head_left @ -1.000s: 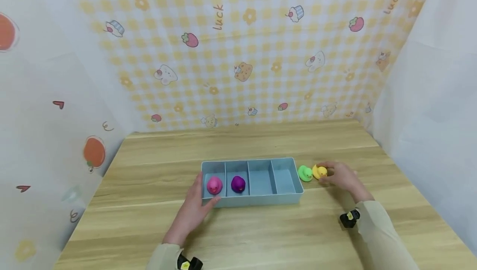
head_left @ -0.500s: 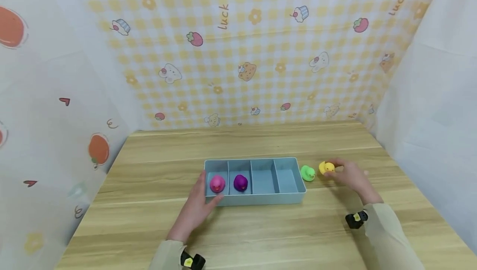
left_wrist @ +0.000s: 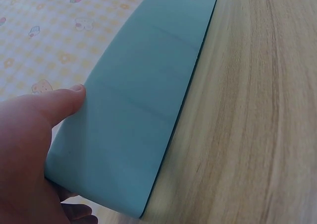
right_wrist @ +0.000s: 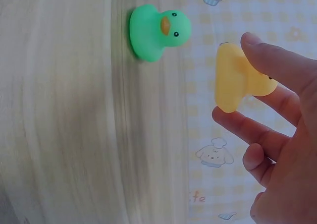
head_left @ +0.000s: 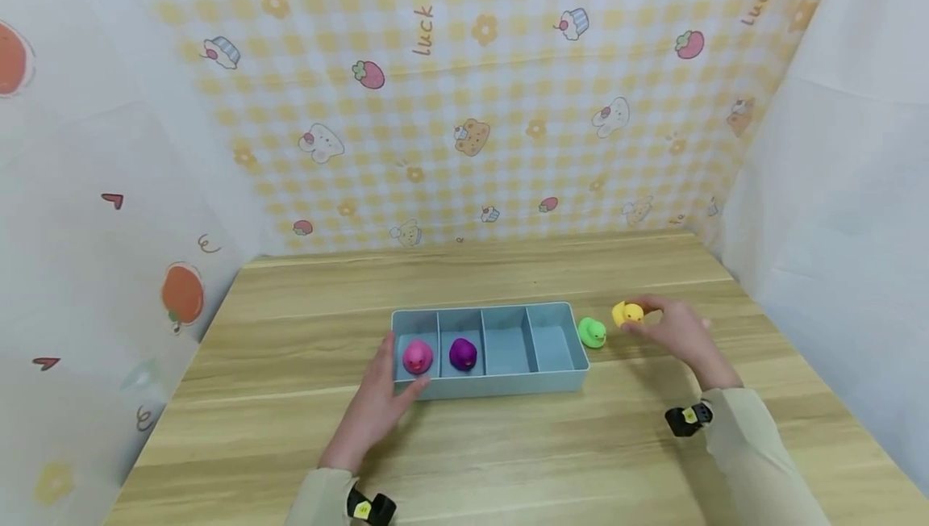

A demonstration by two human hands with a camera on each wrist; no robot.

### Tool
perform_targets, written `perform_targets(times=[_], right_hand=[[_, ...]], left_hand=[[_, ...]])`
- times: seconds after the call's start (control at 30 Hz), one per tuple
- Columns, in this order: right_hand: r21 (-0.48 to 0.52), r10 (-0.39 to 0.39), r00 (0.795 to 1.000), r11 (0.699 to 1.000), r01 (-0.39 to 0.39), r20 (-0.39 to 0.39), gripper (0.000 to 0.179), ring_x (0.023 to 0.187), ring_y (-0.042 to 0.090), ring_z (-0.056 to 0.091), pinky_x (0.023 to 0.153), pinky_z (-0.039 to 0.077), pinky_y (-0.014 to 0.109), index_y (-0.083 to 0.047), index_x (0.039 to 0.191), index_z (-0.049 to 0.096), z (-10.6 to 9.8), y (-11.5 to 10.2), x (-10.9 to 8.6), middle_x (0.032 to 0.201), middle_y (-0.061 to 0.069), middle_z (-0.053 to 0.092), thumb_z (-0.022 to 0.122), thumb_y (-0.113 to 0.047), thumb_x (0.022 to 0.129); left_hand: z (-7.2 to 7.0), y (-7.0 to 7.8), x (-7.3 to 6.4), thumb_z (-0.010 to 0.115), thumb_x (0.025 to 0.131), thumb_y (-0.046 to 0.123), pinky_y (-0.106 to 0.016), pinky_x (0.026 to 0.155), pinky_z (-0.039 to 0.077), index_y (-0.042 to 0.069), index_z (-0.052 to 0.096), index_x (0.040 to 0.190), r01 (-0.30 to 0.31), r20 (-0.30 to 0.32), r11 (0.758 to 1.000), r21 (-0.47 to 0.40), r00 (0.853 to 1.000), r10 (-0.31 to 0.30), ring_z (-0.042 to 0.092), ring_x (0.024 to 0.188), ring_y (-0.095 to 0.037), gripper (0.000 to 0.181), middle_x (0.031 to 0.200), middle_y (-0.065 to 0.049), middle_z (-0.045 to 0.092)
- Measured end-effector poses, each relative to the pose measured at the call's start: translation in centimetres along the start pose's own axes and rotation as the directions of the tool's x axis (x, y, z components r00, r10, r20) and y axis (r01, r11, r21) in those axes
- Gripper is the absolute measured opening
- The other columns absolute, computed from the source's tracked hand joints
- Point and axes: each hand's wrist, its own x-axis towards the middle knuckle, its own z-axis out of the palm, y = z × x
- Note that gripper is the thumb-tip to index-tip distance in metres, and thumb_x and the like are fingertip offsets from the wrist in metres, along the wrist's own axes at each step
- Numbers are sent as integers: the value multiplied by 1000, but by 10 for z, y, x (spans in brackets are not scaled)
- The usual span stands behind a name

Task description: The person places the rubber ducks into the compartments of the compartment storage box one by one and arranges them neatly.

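A light blue box (head_left: 501, 385) with a row of compartments stands on the table. My left hand (head_left: 373, 409) holds its left end, thumb at the front rim and fingers around the side; the left wrist view shows the thumb (left_wrist: 67, 102) on the box's edge. Inside are a pink rubber duck (head_left: 417, 357) in the leftmost compartment and a purple rubber duck (head_left: 463, 355) beside it. My right hand (head_left: 678, 332) pinches a yellow rubber duck (right_wrist: 230, 80) between thumb and fingers, raised off the table. A green rubber duck (right_wrist: 153, 33) sits just right of the box.
The wooden table (head_left: 522, 461) reaches back to a yellow checked cloth (head_left: 464, 106). White cloth walls (head_left: 849, 211) flank it on both sides. Black wrist cameras (head_left: 688, 419) are strapped to both wrists.
My right hand has drawn the yellow rubber duck away from the green one and lifted it off the table. The left hand stays on the box, and the head view shifts slightly.
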Motion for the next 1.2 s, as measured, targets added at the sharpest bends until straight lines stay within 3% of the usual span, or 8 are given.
perform_targets(times=[0.3,0.5,0.73,0.87,0.97,1.2], right_hand=[[27,-65,998,998,64,5,49,110,42,56,79,27,52,-10,117,66,3,-22,6,113,15,67,73,-43,82],[45,-117,993,992,116,18,44,106,40,58,77,27,48,-12,115,68,10,-42,9,107,11,69,74,-40,81],[91,-192,981,978,189,25,42,107,39,57,91,24,66,-11,112,69,22,-68,11,103,7,70,78,-34,78],[112,-239,970,966,234,35,41,104,35,57,92,31,57,-10,111,70,29,-82,12,102,5,70,79,-31,77],[107,-249,968,964,244,39,40,100,33,54,84,33,49,-12,111,70,34,-92,13,104,3,70,79,-32,77],[126,-289,955,952,279,69,40,97,30,52,83,31,49,-14,110,71,49,-112,13,103,-1,71,81,-31,74]], left_hand=[[-2,0,-1,62,91,43,-57,114,21,9,0,154,10,9,1000,-2,1000,-10,13,146,-38,94,160,-16,8],[-2,-1,-1,61,91,44,-57,114,20,10,-1,154,9,17,1000,-1,1000,-9,13,146,-38,95,161,-15,8],[-3,1,0,61,91,44,-57,114,21,10,-1,154,9,17,1000,-8,1000,-9,13,146,-38,95,161,-15,7],[-3,1,-1,61,91,44,-57,113,21,10,-1,154,13,20,1000,-14,1000,-12,13,146,-39,95,161,-15,7],[-3,1,1,61,90,47,-58,113,22,10,-1,154,4,15,1000,-7,1000,-3,14,145,-39,96,161,-15,8],[-3,2,1,61,91,44,-58,112,22,8,0,154,-4,8,1000,-10,1000,4,15,145,-40,95,160,-17,9]])
